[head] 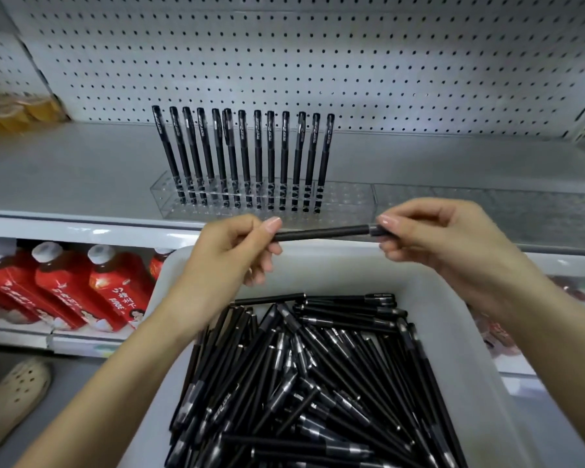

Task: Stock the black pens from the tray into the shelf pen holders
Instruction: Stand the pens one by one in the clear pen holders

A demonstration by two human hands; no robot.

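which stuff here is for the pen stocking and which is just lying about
Job: held pen, left hand, right hand, white tray, loose pens, clear holder, standing pens.
Lying about: red bottles, beige shoe.

Black pens (304,383); red bottles (65,292)

Thirteen slim black plastic pens (257,157) upright, 12 o'clock; one more pen (321,233) held; four red drink bottles (115,292), 9 o'clock.
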